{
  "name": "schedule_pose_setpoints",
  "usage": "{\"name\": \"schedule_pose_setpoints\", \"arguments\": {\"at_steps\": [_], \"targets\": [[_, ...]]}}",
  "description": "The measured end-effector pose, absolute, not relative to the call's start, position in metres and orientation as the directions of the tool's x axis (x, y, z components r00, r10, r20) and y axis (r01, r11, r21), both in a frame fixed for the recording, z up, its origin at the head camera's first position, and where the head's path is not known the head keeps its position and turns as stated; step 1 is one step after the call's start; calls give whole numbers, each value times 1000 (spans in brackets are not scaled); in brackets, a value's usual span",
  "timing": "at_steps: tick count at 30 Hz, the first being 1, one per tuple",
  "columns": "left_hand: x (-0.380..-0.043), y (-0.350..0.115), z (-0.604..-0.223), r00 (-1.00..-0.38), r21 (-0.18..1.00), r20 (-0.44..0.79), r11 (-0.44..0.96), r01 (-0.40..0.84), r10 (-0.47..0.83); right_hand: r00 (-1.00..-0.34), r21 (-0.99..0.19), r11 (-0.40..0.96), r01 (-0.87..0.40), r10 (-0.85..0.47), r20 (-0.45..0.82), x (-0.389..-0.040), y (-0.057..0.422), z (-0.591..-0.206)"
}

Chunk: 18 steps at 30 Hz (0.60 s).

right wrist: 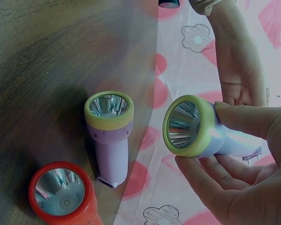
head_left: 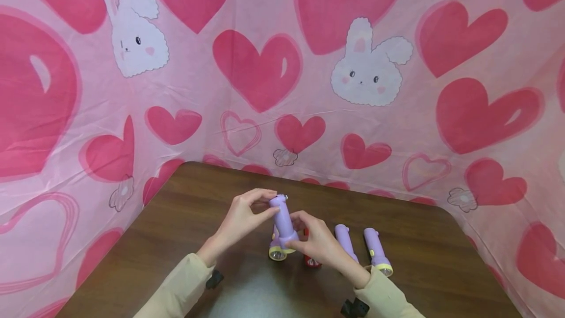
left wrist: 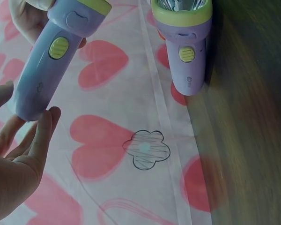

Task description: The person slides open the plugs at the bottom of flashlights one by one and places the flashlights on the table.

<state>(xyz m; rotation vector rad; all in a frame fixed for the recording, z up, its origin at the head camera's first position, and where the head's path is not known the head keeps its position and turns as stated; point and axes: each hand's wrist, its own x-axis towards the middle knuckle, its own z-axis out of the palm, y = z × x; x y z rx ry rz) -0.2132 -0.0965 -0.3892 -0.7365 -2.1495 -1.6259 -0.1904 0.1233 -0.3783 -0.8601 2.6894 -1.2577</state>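
Observation:
Both hands hold a purple flashlight with a yellow rim, raised above the table and tilted with its lens end down. My left hand pinches the tail end between thumb and fingers; small metal prongs stick out there. Around the lens end, my right hand grips with thumb and fingers. The yellow switch shows in the left wrist view. Below and behind the held one lies a second purple flashlight, partly covered in the head view. Beside it is a red flashlight, mostly behind my right hand in the head view.
Two more purple flashlights, one partly behind my right forearm and another farther right, lie on the brown wooden table. A pink cloth with hearts and rabbits hangs around the table's far side and both sides.

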Motion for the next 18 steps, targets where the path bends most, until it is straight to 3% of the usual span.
{"name": "schedule_pose_setpoints", "arguments": {"at_steps": [18], "targets": [[-212,-92,-384,-825,796,518,225,562,225,-840,-723,507,-469,-510,187,-189,123,-376]]}}
